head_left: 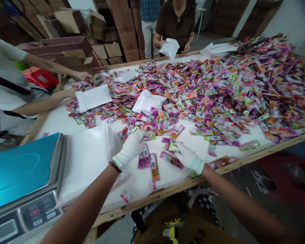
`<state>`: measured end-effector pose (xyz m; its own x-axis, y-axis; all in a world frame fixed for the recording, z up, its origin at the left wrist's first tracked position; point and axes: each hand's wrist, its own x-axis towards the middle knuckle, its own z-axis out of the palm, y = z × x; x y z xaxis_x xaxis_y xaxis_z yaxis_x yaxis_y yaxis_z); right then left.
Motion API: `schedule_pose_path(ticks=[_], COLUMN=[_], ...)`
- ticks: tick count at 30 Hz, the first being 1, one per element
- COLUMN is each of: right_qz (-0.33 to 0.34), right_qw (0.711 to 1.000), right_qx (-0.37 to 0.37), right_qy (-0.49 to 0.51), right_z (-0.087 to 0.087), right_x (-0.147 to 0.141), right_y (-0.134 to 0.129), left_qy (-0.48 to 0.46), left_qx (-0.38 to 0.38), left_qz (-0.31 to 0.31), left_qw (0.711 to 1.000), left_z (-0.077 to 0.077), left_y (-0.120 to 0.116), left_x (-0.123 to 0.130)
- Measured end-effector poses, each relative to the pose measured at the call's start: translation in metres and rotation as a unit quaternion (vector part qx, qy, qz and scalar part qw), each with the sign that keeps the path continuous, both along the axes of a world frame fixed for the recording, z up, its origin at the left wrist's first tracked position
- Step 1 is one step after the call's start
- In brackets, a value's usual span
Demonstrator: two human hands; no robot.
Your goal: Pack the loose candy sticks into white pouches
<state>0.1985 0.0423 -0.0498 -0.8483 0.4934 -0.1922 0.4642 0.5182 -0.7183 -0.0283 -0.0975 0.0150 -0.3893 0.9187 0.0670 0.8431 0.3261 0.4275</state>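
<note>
Many small packets (218, 88) on the bench (139, 181)

The small packets spread from the centre to the upper right of the frame. Near the centre, the gloved left hand (130, 147) and right hand (188, 156) are over some packets; whether their fingers pinch any, I cannot tell. A scale (22, 169) stands at lower left.

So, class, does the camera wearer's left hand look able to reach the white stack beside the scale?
Probably yes: the left hand is close beside the white stack, and nothing visible blocks the way.
</note>
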Motion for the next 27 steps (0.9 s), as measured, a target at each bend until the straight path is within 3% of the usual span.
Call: schedule_pose_path(ticks=[4,8,12,17,19,23,27], right_qz=[-0.002,0.039,0.086,0.169,0.146,0.054,0.032], right_qw=[1.000,0.998,0.992,0.976,0.978,0.987,0.978], right_qx=[0.002,0.032,0.071,0.136,0.145,0.150,0.190], right_qy=[0.001,-0.023,-0.050,-0.040,-0.012,-0.011,-0.082], right_z=[0.001,-0.007,-0.018,-0.011,-0.004,0.003,-0.011], right_x=[0.003,0.002,0.001,0.004,0.002,-0.017,-0.036], right_y=[-0.007,-0.022,-0.026,-0.006,0.007,0.029,0.040], left_qy=[-0.015,-0.009,0.005,0.056,0.065,0.024,-0.008], left_qx=[-0.054,-0.165,-0.200,-0.147,-0.108,-0.082,-0.159], left_qz=[0.102,0.125,0.131,0.079,0.102,0.215,0.240], left_qw=[0.993,0.978,0.971,0.984,0.987,0.973,0.957], left_z=[0.001,-0.029,-0.049,-0.039,-0.036,-0.037,-0.038], left_y=[-0.015,-0.034,-0.042,-0.048,-0.050,-0.039,-0.023], left_x=[0.041,0.086,0.107,0.109,0.102,0.084,0.075])
